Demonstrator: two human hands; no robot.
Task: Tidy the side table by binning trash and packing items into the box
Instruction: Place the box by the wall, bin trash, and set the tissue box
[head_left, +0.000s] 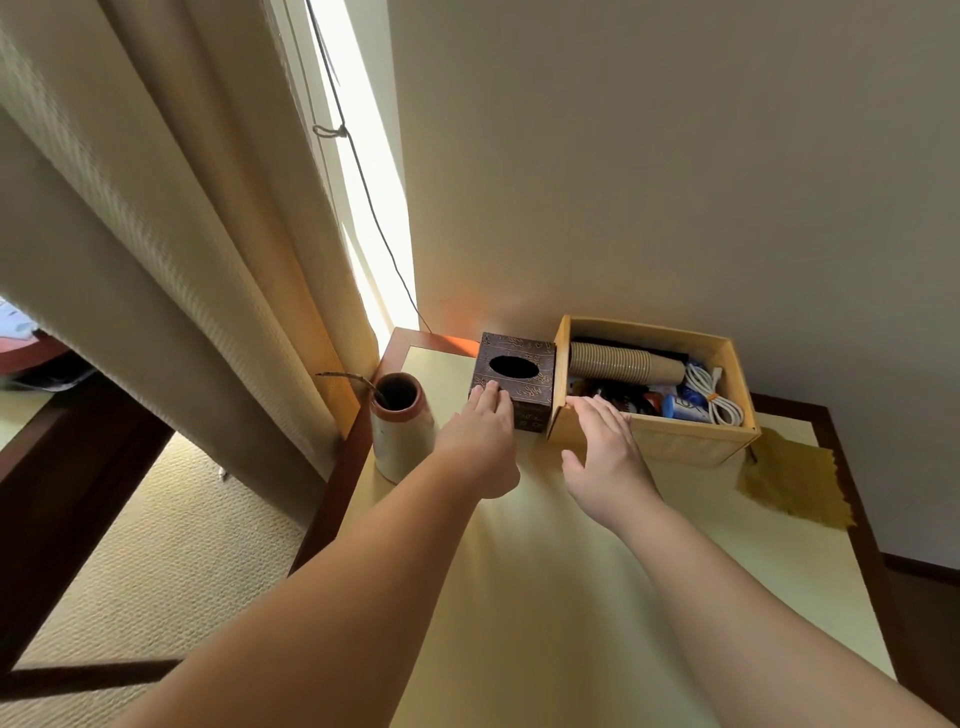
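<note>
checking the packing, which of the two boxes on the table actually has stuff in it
The light wooden box on the right, holding paper cups and a white cable. The dark patterned tissue box beside it is closed on top, with only an oval slot.

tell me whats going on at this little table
A person is tidying a side table. Their left hand rests on the dark tissue box, and their right hand touches the near corner of the wooden box, already packed with paper cups, a white cable and other items.
</note>
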